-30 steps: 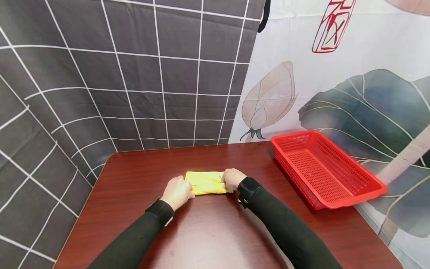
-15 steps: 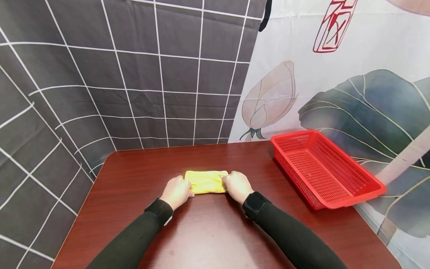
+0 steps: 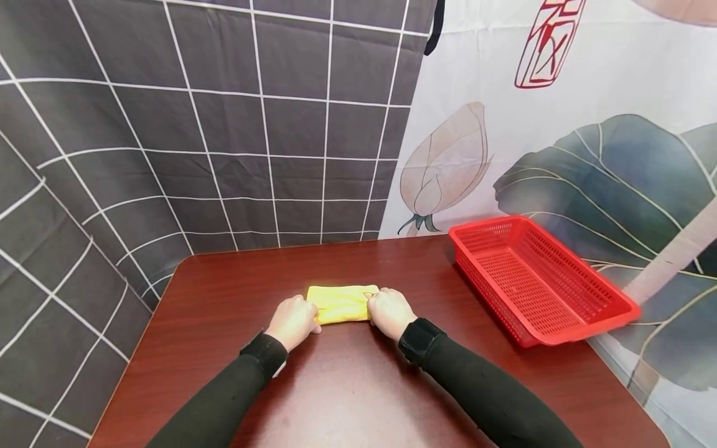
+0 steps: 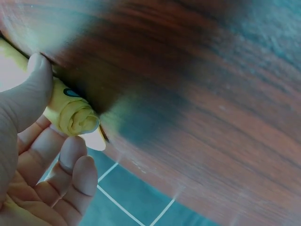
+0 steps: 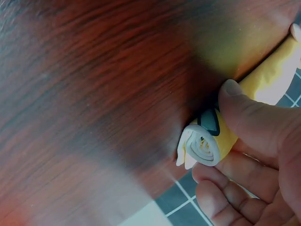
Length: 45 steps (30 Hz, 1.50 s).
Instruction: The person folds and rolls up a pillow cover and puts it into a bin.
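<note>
A yellow cloth point(image 3: 340, 303), partly rolled up, lies crosswise on the brown table between my hands. My left hand point(image 3: 292, 320) grips its left end. In the left wrist view the thumb presses the near side of the cloth roll point(image 4: 70, 110), and its end shows a yellow spiral. At the other end my right hand point(image 3: 390, 311) pinches the cloth, thumb in front and fingers behind. From the right wrist the roll's end point(image 5: 203, 145) shows a pale spiral, with a dark printed patch beside it. My fingers hide part of both ends in the head view.
A red plastic basket point(image 3: 538, 286) with perforated walls stands at the table's right side. The wood-grain table point(image 3: 224, 298) meets a grey grid-patterned cloth point(image 3: 213, 143) at the back and left. A white hanging with plant prints point(image 3: 448, 168) covers the back right.
My right hand has turned at the wrist and shifted its hold on the cloth's right end. A cloth corner seen under it earlier no longer shows. My left hand stays nearly still.
</note>
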Tool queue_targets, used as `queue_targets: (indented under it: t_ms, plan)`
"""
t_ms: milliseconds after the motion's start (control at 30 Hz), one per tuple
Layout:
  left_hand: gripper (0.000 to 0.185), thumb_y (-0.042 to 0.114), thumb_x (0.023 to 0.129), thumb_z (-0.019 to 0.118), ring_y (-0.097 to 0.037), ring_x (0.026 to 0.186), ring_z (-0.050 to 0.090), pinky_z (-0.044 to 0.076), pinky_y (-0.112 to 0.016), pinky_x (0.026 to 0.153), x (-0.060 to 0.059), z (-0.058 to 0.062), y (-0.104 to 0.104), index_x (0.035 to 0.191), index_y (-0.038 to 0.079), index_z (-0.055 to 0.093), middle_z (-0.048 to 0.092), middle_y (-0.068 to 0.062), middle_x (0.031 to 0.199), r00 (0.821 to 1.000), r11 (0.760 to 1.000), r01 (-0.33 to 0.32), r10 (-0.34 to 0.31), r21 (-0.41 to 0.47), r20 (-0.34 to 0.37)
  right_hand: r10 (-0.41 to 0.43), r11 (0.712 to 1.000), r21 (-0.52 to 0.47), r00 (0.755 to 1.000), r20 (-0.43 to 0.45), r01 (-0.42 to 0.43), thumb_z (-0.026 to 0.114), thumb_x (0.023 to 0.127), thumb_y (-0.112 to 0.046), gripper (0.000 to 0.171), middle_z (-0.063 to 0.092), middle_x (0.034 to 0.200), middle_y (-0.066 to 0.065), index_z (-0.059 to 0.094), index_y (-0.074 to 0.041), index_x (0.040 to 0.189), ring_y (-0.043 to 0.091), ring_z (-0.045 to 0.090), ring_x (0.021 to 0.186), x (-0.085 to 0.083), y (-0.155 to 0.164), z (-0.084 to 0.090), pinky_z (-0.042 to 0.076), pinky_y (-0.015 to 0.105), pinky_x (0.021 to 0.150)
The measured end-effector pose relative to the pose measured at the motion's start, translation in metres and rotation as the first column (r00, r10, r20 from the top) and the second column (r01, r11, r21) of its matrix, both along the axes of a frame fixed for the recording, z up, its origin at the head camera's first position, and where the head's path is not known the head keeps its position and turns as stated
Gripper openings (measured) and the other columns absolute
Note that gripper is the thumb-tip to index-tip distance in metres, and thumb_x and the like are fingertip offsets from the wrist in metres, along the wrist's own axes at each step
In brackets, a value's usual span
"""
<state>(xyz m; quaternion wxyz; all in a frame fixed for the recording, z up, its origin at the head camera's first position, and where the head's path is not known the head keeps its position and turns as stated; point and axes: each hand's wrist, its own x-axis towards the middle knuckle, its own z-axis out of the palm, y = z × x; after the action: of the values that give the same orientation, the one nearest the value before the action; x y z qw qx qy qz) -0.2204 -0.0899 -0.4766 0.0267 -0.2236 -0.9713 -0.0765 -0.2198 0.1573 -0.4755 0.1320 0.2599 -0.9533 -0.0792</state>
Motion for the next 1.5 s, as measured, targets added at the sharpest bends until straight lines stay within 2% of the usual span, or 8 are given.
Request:
queue_targets:
  t_ms: [167, 400, 867, 1067, 1233, 1500]
  plan:
    - [0.016, 0.021, 0.079, 0.095, -0.019, 0.073, 0.051, 0.049, -0.037, 0.071, -0.001, 0.000, -0.001, 0.087, 0.014, 0.083, 0.068, 0.002, 0.073, 1.000, 1.000, 0.014, -0.014, -0.008, -0.007, -0.006, 1.000, -0.026, 1.000, 0.020, 0.007, 0.096, 0.074, -0.022, 0.025, 0.074, 0.076, 0.006, 0.074, -0.011, 0.082, 0.026, 0.065, 0.073, -0.001, 0.000, 0.000, 0.058, 0.038, 0.071]
    - [0.011, 0.015, 0.083, 0.092, -0.020, 0.074, 0.053, 0.052, -0.038, 0.073, 0.001, 0.000, 0.000, 0.088, 0.012, 0.082, 0.070, 0.000, 0.076, 1.000, 1.000, 0.005, -0.005, 0.005, -0.026, -0.010, 0.998, -0.065, 0.998, 0.058, 0.014, 0.096, 0.076, -0.019, 0.026, 0.073, 0.074, 0.007, 0.074, -0.009, 0.087, 0.027, 0.064, 0.070, -0.004, 0.001, 0.000, 0.059, 0.041, 0.070]
    - [0.011, 0.019, 0.084, 0.091, -0.019, 0.074, 0.055, 0.053, -0.038, 0.073, 0.001, -0.007, -0.004, 0.089, 0.014, 0.081, 0.069, 0.001, 0.075, 0.997, 0.999, 0.032, -0.034, -0.025, -0.068, -0.021, 0.997, -0.070, 0.992, 0.125, 0.030, 0.093, 0.081, -0.025, 0.026, 0.068, 0.069, 0.005, 0.071, -0.012, 0.078, 0.024, 0.061, 0.067, 0.005, 0.003, 0.003, 0.059, 0.039, 0.071]
    - [0.011, 0.020, 0.086, 0.089, -0.017, 0.072, 0.050, 0.048, -0.032, 0.067, 0.007, -0.010, -0.008, 0.093, 0.015, 0.083, 0.068, 0.003, 0.074, 0.989, 0.999, 0.032, -0.035, -0.023, -0.143, -0.029, 0.996, -0.076, 0.985, 0.173, 0.043, 0.093, 0.082, -0.028, 0.025, 0.066, 0.069, 0.004, 0.075, -0.011, 0.081, 0.022, 0.056, 0.066, 0.008, 0.002, 0.006, 0.058, 0.038, 0.072]
    - [0.009, 0.018, 0.085, 0.089, -0.016, 0.069, 0.048, 0.043, -0.029, 0.062, 0.015, -0.010, -0.009, 0.089, 0.014, 0.082, 0.064, 0.004, 0.069, 0.976, 0.997, 0.062, -0.068, -0.036, -0.208, -0.018, 0.994, -0.104, 0.979, 0.202, 0.040, 0.093, 0.082, -0.026, 0.024, 0.064, 0.068, 0.002, 0.074, -0.012, 0.080, 0.021, 0.054, 0.066, 0.007, 0.004, 0.008, 0.057, 0.038, 0.072]
    - [0.010, 0.016, 0.084, 0.089, -0.017, 0.068, 0.053, 0.047, -0.032, 0.061, 0.029, -0.013, -0.011, 0.082, 0.015, 0.079, 0.061, 0.003, 0.067, 0.971, 0.996, 0.079, -0.084, -0.031, -0.223, 0.035, 0.993, -0.113, 0.979, 0.202, -0.012, 0.092, 0.081, -0.021, 0.027, 0.058, 0.063, 0.000, 0.068, -0.014, 0.071, 0.020, 0.052, 0.063, 0.019, 0.005, 0.009, 0.055, 0.038, 0.069]
